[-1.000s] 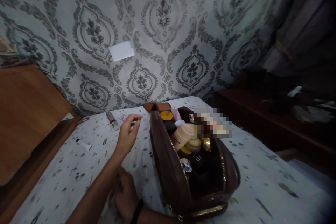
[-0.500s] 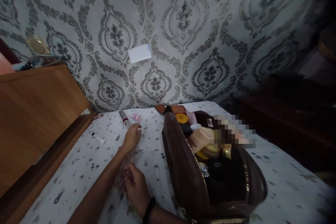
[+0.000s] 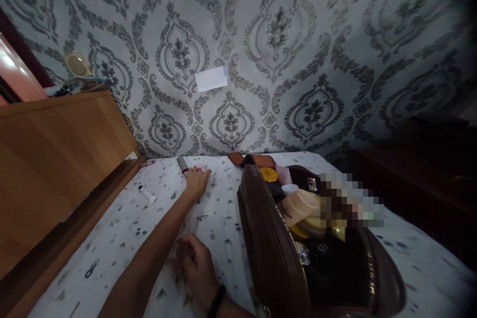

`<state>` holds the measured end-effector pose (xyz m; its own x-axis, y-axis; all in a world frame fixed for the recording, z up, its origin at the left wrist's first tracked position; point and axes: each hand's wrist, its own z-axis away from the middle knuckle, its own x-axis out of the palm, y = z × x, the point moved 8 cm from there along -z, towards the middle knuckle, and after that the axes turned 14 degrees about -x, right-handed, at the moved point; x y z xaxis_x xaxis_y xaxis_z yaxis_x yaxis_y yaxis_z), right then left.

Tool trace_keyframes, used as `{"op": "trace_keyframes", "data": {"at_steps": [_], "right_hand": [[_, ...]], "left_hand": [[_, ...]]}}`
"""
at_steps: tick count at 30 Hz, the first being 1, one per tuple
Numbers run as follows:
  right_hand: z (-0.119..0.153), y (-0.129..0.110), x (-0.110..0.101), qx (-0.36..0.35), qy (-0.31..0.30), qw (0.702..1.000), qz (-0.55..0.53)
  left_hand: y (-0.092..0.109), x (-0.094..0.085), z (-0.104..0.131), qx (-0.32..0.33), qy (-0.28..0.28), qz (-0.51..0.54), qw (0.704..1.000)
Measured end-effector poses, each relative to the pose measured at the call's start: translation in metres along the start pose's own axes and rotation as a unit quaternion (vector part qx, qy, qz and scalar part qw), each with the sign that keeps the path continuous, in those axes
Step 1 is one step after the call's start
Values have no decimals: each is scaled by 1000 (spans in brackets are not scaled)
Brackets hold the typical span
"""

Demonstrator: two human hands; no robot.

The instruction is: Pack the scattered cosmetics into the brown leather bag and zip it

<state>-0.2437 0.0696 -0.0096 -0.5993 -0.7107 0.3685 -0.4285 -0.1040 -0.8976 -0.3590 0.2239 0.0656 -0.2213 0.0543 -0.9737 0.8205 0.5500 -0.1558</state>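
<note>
Bare forearms, with 1 black band (image 3: pixel 217 299) on the right wrist.

My left hand (image 3: pixel 197 182) has dropped from mid-air and reached forward, fingertips now at the small pink item (image 3: pixel 203 167) beside the lipstick tube (image 3: pixel 182 165).

The left hand (image 3: pixel 197 182) is lying on the bed (image 3: pixel 122 228); a tube (image 3: pixel 182 165) is sitting just behind it, an open bag (image 3: pixel 268 238) to its right.

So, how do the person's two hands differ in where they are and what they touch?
The left hand is stretched far out across the sheet, lying on small items near the wall; the right hand stays close to the body, curled loosely on the sheet beside the open brown bag. The right wrist wears a dark band; the left shows none. Both rest palm down.
</note>
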Motion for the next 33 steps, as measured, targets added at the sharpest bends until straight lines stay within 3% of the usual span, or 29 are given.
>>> {"op": "trace_keyframes", "data": {"at_steps": [6,8,11,15,20,23,28,33], "right_hand": [[-2,-1,0,-5,-10,1000,13],[-2,-2,0,-13,-10,1000,21],[-2,-3,0,-7,-16,1000,26],[-1,-3,-2,13,-11,999,29],[-1,-6,-2,8,-26,999,36],[-1,-5,-2,8,-26,999,39],[-2,-3,0,12,-28,999,36],[-3,-6,0,14,-26,999,34]], "left_hand": [[8,-13,78,89,-13,1,996],[7,-19,92,96,-29,21,995],[-12,-24,85,30,-45,39,998],[-46,-17,47,-64,-41,-11,997],[-65,-1,22,-61,-52,-39,996],[-63,-1,31,-25,-59,-41,997],[-51,-9,73,42,-65,-27,997],[-55,-9,107,57,-62,2,996]]}}
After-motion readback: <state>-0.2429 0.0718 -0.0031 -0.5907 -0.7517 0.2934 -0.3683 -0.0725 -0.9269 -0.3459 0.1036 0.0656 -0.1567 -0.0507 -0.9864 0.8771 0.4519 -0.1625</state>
